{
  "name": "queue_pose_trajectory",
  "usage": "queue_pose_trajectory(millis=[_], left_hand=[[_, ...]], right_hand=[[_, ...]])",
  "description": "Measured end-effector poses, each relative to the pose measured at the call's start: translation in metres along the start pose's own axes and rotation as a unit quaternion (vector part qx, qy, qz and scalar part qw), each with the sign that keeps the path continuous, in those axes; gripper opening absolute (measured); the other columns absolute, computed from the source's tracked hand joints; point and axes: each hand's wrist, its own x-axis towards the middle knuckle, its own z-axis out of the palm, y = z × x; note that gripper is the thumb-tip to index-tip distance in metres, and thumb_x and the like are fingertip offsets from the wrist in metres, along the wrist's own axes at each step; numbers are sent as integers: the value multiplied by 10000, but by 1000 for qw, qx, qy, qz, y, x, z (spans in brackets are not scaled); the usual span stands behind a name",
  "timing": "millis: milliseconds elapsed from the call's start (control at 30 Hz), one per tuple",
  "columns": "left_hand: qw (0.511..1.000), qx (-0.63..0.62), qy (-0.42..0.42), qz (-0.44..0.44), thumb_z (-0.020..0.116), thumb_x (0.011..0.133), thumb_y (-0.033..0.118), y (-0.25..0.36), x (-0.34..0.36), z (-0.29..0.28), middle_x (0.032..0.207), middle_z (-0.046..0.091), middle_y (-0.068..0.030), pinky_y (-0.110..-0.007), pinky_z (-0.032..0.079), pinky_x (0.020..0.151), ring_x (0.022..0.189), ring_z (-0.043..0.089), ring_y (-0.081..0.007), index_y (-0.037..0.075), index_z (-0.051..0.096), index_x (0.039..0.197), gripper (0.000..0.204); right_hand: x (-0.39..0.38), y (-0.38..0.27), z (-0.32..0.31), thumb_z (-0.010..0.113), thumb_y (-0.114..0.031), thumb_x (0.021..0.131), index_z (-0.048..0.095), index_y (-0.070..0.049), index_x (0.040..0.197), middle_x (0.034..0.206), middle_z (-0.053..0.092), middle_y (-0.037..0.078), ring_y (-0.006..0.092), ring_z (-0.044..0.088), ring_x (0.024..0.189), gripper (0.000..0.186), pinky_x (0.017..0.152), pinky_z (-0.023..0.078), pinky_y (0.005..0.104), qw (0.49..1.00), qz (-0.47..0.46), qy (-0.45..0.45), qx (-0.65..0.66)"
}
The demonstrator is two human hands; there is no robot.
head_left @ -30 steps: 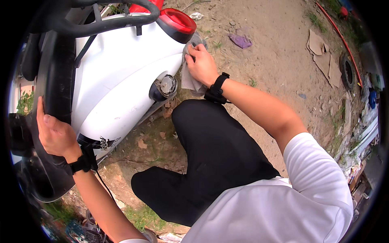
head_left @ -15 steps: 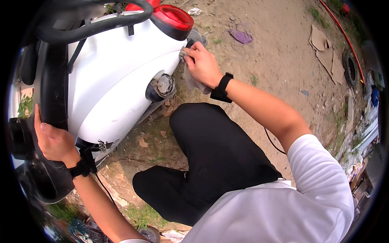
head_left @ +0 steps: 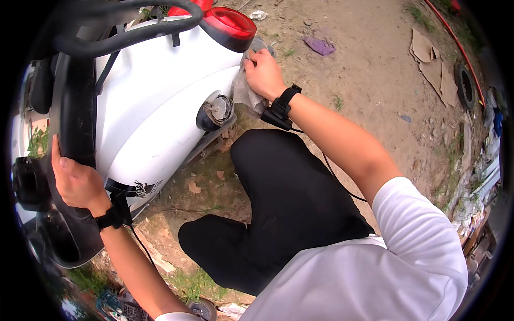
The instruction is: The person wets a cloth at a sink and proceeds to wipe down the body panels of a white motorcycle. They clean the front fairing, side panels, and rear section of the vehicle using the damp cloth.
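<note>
A white scooter body panel fills the left side, with a red tail light at its far end. My right hand is closed on a grey cloth, pressed to the panel's rear edge just below the light. Part of the cloth hangs down under the hand. My left hand rests on the side of the black seat, index finger stretched out and thumb apart, holding nothing. Between the hands, a round lamp with a dirty clear lens sticks out of the panel.
A black grab rail curves over the scooter's rear. On the dirt ground lie a purple rag, torn cardboard, a tyre and a red hose. My bent knee is close beside the scooter.
My right hand has shifted slightly up along the panel's rear edge with the cloth, and its wrist has turned. More of the cloth now shows. My left hand stays on the seat.
</note>
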Motion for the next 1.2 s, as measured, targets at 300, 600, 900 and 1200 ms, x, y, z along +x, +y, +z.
queue_pose_trajectory(millis=[300,600,900,1200], left_hand=[[1000,1,10,13,280,1114,467,2,0,-1,1162,782,-70,-401,569,719,948,750,-351,160,770,1243,592],[999,-8,14,29,278,1116,441,-2,0,-1,1179,777,-68,-407,577,750,971,747,-354,148,762,1252,582],[999,-12,25,46,291,1115,419,-3,2,3,1168,778,-84,-417,581,745,961,748,-363,133,761,1249,566],[999,-23,24,39,319,1111,447,-4,1,1,1152,781,-88,-414,586,750,950,752,-356,127,759,1242,560]], right_hand=[[23,1,-10,590,-206,972,759,-11,1104,1132,644,187,394,643,1067,290,943,512,459,995,75,-59,10],[-3,-12,-2,672,-183,938,768,-9,1122,1093,665,174,380,663,1010,271,921,526,433,996,71,13,44],[-20,-14,11,766,-242,897,772,-77,1077,1062,661,78,355,687,851,245,794,564,446,997,26,66,-25],[-4,-2,-6,741,-202,914,744,-56,1154,1082,649,129,370,682,947,281,837,559,429,995,-58,47,-70]])
